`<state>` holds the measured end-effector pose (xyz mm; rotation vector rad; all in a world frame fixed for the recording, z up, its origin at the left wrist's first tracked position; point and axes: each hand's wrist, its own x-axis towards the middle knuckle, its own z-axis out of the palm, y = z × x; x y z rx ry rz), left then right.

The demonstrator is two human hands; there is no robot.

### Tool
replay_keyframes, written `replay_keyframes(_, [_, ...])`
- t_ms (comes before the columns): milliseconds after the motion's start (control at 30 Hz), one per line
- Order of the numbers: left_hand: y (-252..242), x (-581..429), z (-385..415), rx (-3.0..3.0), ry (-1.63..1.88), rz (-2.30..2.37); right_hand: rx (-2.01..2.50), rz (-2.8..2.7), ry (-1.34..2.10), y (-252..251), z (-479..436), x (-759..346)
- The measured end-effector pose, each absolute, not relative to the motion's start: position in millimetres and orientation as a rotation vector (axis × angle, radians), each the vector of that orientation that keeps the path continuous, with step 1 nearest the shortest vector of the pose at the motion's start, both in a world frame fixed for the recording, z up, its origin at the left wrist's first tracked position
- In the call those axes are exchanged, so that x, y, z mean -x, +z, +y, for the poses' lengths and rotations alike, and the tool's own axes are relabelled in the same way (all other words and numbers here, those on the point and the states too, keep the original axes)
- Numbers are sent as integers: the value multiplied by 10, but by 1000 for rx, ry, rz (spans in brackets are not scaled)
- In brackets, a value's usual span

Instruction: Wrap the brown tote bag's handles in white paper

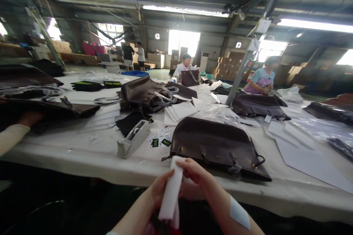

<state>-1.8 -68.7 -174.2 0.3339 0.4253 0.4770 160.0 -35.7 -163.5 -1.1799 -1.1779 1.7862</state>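
Both of my hands hold a long white folded strip of foam or paper (171, 192) in front of the table's near edge. My left hand (158, 191) wraps its fingers round the strip from the left. My right hand (194, 174) pinches the strip's top end from the right. A white patch (239, 213) is stuck on my right forearm. Just beyond my hands a dark brown leather handbag (215, 143) lies flat on the white table (82, 158).
A grey tape dispenser (134, 138) and small labels (160, 141) lie left of the bag. More brown bags (140, 93), white sheets (179, 112) and plastic wrap cover the table. A co-worker's sleeve (11, 137) reaches in at left; two people work at the far side.
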Motion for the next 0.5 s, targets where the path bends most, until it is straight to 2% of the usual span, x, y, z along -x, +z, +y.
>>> replay_keyframes(167, [-1606,74,-602,-738,654,941,1308,-1528,1565,-1615,-343,-1513])
replay_keyframes(267, [-1572,21,-513,-873,625,1074,1390,-1541,1521,-1607,-299,-1474])
replay_keyframes(333, [-1605,5,-441,-909,642,1097,1618,-1695,1430,-1498,-279,-1473])
replay_keyframes(433, [-1708,43,-319,-950,708,1122,1985,-2082,861,-1131,-274,-1433])
replay_keyframes(500, [-1782,89,-241,-958,741,1134,1871,-2213,403,-814,-261,-1301])
